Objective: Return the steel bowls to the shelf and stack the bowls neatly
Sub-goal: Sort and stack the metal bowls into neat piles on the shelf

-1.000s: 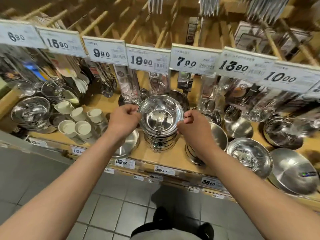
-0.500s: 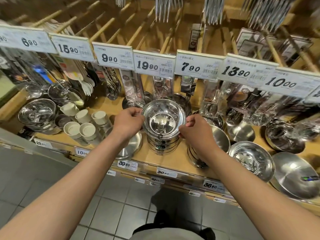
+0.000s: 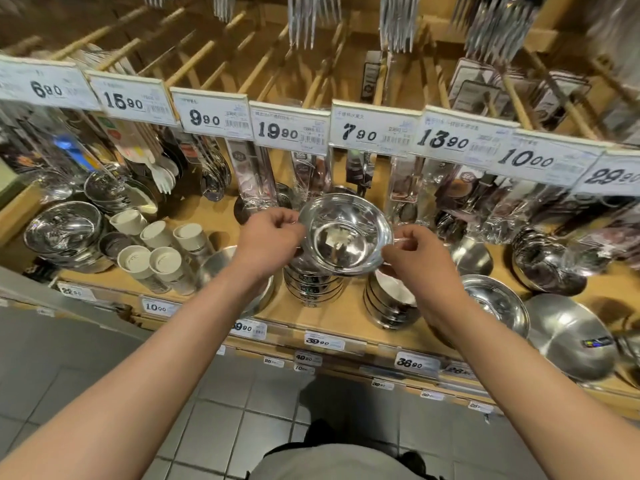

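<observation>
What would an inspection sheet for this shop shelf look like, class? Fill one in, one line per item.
Surface: wooden shelf, price labels along its front edge.
Job's things: top steel bowl tilted above the stack of bowls; a second stack beside it.
Clutter: white cups, lidded steel pots, large steel bowl, packaged cutlery hanging behind.
Grippers: left hand and right hand each pinch the top bowl's rim.
Cables: nothing seen.
Surroundings: price tags overhead, grey tiled floor below.
</observation>
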`<state>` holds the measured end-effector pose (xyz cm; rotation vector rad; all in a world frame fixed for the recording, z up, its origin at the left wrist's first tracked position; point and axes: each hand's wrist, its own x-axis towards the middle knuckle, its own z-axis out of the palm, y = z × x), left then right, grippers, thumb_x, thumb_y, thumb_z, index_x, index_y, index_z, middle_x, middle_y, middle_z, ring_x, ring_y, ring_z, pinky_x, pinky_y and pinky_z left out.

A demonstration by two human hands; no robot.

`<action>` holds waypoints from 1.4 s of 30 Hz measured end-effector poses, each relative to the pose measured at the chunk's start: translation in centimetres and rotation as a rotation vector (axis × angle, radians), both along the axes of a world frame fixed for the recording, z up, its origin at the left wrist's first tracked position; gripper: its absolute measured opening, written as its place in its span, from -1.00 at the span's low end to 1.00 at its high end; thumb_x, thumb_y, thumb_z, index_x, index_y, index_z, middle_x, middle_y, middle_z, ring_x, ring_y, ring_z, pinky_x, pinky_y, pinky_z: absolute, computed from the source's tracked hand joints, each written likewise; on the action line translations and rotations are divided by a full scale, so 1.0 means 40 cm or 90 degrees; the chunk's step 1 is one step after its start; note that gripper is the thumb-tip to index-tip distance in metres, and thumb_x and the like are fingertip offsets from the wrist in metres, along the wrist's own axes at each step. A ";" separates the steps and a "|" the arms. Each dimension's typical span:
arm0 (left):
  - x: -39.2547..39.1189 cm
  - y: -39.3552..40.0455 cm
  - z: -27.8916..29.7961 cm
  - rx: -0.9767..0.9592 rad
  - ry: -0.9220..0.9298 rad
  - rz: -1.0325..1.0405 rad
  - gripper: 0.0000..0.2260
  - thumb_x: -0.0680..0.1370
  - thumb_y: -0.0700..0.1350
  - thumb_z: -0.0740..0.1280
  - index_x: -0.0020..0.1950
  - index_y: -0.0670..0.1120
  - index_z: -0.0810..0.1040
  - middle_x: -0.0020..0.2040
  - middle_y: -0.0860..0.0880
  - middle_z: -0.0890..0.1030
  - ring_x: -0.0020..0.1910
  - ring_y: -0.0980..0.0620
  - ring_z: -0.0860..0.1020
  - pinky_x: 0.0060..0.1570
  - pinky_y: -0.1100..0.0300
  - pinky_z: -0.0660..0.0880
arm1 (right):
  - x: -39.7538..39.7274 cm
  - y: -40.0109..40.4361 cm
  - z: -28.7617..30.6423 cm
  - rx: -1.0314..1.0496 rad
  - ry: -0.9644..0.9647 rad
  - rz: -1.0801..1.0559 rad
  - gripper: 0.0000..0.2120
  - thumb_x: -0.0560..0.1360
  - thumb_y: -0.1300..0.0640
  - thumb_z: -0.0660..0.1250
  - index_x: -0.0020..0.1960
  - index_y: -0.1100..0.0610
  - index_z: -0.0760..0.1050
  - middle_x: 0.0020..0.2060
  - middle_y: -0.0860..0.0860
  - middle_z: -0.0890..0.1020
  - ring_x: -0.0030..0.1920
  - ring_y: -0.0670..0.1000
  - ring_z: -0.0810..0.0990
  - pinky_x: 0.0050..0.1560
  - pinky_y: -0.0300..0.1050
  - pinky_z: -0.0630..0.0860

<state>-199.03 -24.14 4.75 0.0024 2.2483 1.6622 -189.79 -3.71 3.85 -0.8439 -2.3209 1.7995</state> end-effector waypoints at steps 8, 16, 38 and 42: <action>0.084 0.150 -0.008 -0.060 -0.028 -0.087 -0.92 0.52 -0.20 0.36 -0.11 -0.20 0.62 -0.13 -0.20 0.69 -0.06 -0.29 0.65 0.07 -0.07 0.63 | 0.118 0.136 -0.013 -0.023 -0.012 -0.081 -0.88 0.52 0.35 0.34 -0.10 0.15 0.50 -0.28 0.05 0.53 -0.27 0.05 0.53 -0.17 0.07 0.54; 0.105 0.216 0.022 0.027 -0.175 -0.115 -0.93 0.52 -0.27 0.36 -0.04 -0.24 0.63 -0.24 -0.19 0.65 -0.36 -0.02 0.57 -0.32 0.23 0.52 | 0.178 0.189 0.010 -0.095 0.014 -0.126 -0.77 0.52 0.30 0.35 -0.27 0.10 0.45 -0.45 -0.10 0.54 -0.45 -0.11 0.51 -0.23 -0.09 0.47; 0.369 0.408 0.010 0.074 -0.200 -0.129 -0.92 0.58 -0.25 0.35 -0.11 -0.18 0.57 -0.39 -0.02 0.58 -0.49 0.11 0.51 -0.51 0.30 0.43 | 0.451 0.362 0.021 -0.197 -0.010 -0.190 -0.96 0.58 0.28 0.34 -0.02 0.20 0.57 -0.10 0.15 0.58 -0.13 0.03 0.57 -0.22 -0.23 0.61; 0.407 0.444 0.021 0.060 -0.168 -0.140 -0.90 0.56 -0.22 0.37 -0.15 -0.15 0.62 -0.38 -0.07 0.55 -0.50 0.09 0.45 -0.53 0.29 0.37 | 0.487 0.396 0.029 -0.215 0.010 -0.209 -0.93 0.60 0.28 0.34 0.01 0.20 0.60 -0.11 0.13 0.61 -0.19 -0.03 0.59 -0.28 -0.25 0.61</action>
